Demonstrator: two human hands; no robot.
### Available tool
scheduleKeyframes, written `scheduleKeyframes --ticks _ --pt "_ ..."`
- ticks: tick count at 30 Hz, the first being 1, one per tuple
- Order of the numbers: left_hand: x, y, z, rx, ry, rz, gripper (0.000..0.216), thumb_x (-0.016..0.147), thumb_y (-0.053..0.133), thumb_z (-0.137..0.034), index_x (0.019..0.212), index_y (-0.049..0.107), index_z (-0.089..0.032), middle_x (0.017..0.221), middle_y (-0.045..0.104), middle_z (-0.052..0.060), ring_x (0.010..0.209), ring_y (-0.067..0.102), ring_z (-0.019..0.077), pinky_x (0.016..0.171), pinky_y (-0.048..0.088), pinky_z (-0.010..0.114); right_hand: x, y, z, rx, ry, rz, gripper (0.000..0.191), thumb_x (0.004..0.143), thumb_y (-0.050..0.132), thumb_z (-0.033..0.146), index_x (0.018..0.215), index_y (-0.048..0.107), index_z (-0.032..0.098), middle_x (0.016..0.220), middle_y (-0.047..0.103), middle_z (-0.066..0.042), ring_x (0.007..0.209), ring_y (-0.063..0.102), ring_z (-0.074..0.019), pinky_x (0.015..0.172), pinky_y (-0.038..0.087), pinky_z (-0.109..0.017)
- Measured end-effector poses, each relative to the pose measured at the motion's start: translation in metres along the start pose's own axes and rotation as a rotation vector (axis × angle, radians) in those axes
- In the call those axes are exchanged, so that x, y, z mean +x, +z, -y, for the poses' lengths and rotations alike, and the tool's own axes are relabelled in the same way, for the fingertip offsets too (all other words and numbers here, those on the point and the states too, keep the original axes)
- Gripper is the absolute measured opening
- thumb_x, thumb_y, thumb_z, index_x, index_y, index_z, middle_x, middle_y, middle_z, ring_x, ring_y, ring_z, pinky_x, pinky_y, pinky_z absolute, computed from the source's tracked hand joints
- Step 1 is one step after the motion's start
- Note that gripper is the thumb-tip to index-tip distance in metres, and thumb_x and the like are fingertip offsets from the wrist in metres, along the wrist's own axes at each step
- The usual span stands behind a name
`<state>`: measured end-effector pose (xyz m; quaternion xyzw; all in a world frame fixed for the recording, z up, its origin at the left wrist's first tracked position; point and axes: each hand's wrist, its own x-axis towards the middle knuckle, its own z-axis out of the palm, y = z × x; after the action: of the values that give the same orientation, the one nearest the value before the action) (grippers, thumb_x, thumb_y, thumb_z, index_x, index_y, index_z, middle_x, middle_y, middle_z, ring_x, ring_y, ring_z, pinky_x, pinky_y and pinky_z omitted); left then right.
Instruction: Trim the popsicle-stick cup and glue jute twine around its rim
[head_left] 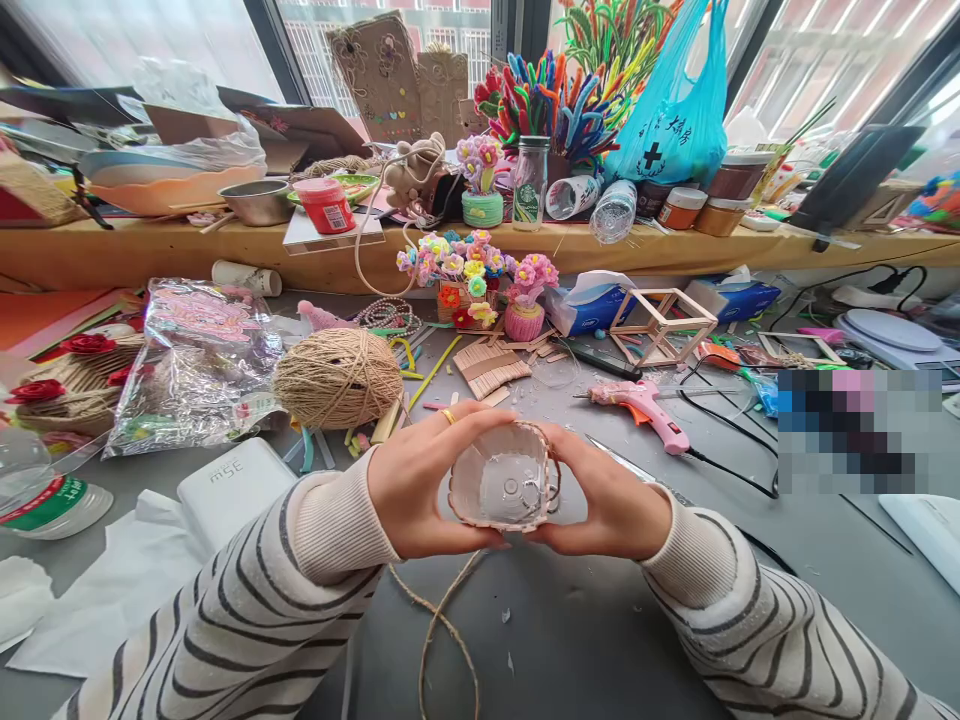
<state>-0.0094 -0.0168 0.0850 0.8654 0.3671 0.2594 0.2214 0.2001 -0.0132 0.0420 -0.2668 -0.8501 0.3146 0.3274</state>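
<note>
Between my two hands is a small clear plastic cup, its mouth tilted toward me and its outside lined with pale wooden sticks. My left hand grips its left side, fingers on the far rim and thumb along the near edge. On the opposite side my right hand holds it the same way. A loop of brown cord shows at the cup's right side. Below hangs or lies a length of jute twine; where it joins the cup is hidden. A ball of jute twine sits beyond my left hand.
A pink glue gun with a black cable lies right of centre. Behind it stands a wooden stick frame. Flat wooden sticks and yarn flowers are farther back. A white power bank and plastic bottle are at left.
</note>
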Motion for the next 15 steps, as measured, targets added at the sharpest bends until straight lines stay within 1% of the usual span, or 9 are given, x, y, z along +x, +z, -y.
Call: scheduleKeyframes --ticks 3,6,8,9,11,13,15 --pt "-0.001 0.0 -0.002 0.003 -0.012 -0.008 0.071 0.054 0.072 -0.041 0.118 0.047 -0.021 0.113 0.056 0.009 0.105 0.052 0.0247 0.092 0.04 0.033 0.0 -0.003 0.003 -0.012 -0.009 0.009 0.068 0.066 0.066 0.027 0.126 0.034 0.021 0.12 0.05 -0.01 0.111 0.048 -0.0225 0.094 0.04 -0.035" --pt "-0.003 0.0 -0.005 0.0 0.014 -0.04 0.067 0.057 0.071 -0.038 0.117 0.047 -0.021 0.113 0.056 0.008 0.106 0.052 0.024 0.093 0.04 0.033 -0.001 -0.007 0.003 0.024 -0.019 0.013 0.071 0.067 0.068 0.03 0.128 0.032 0.022 0.124 0.048 -0.009 0.114 0.046 -0.0224 0.095 0.039 -0.035" --pt "-0.004 0.0 -0.005 0.039 0.033 -0.065 0.065 0.059 0.069 -0.039 0.117 0.047 -0.021 0.113 0.056 0.009 0.106 0.052 0.0239 0.093 0.041 0.033 -0.002 -0.011 0.002 0.042 -0.017 -0.006 0.07 0.067 0.068 0.034 0.128 0.035 0.022 0.125 0.047 -0.009 0.115 0.045 -0.0229 0.097 0.038 -0.037" --pt "-0.005 0.0 -0.005 0.076 0.049 -0.081 0.063 0.061 0.068 -0.04 0.117 0.046 -0.02 0.113 0.056 0.01 0.106 0.052 0.0239 0.093 0.041 0.033 -0.002 -0.014 0.002 0.043 -0.014 -0.025 0.066 0.069 0.067 0.036 0.126 0.038 0.022 0.124 0.048 -0.009 0.115 0.045 -0.023 0.097 0.038 -0.038" --pt "-0.007 0.001 -0.004 0.167 0.115 -0.123 0.061 0.065 0.065 -0.041 0.118 0.045 -0.019 0.112 0.056 0.011 0.105 0.053 0.0235 0.091 0.043 0.032 -0.002 -0.018 0.001 0.029 -0.004 -0.07 0.048 0.076 0.059 0.038 0.12 0.046 0.022 0.12 0.052 -0.009 0.113 0.047 -0.0223 0.096 0.038 -0.039" --pt "-0.008 0.002 -0.001 0.258 0.215 -0.178 0.061 0.067 0.064 -0.038 0.121 0.041 -0.019 0.111 0.056 0.012 0.104 0.054 0.0226 0.089 0.044 0.031 -0.003 -0.021 0.001 0.002 0.01 -0.107 0.032 0.084 0.048 0.035 0.113 0.052 0.023 0.115 0.057 -0.008 0.11 0.05 -0.0203 0.094 0.04 -0.038" --pt "-0.009 0.004 0.004 0.344 0.329 -0.244 0.062 0.069 0.064 -0.035 0.123 0.038 -0.017 0.11 0.057 0.013 0.102 0.055 0.0224 0.087 0.046 0.031 -0.002 -0.02 0.0 -0.045 0.011 -0.148 0.024 0.087 0.043 0.028 0.108 0.055 0.022 0.108 0.061 -0.007 0.104 0.054 -0.0182 0.09 0.043 -0.035"
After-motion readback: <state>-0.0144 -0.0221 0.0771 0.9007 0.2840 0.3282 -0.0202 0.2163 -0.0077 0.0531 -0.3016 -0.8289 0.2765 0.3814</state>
